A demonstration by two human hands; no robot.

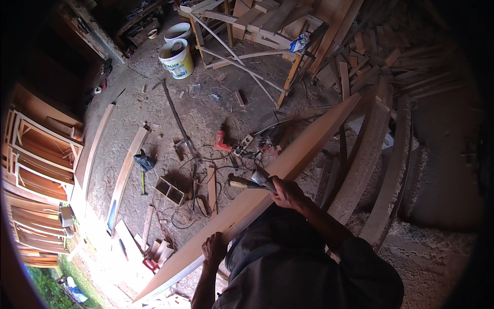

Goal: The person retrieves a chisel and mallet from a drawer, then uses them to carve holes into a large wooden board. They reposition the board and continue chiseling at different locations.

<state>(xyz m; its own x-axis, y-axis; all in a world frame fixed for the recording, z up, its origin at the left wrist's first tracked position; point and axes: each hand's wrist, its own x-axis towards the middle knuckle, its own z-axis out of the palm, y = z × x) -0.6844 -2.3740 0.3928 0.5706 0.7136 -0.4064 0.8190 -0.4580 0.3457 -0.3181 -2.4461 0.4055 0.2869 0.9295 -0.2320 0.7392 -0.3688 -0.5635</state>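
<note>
A long, tapering wooden plank (226, 219) slants across in front of my body, from the lower left up to the right. My left hand (213, 248) is closed over its near edge, low on the plank. Higher up, my right hand (288, 194) grips a tool (260, 178) with a light wooden handle and a grey metal part. The tool lies over the plank's face, its handle pointing left; my fingers hide part of it, and its exact kind is unclear.
On the floor beyond lie a red power drill (222, 140), tangled cords (180, 219), a hammer (181, 144) and an open wooden box (171, 191). Buckets (176, 64) stand by a wooden frame (236, 56). Curved boards (363, 165) sit at right, scrap wood (370, 62) behind.
</note>
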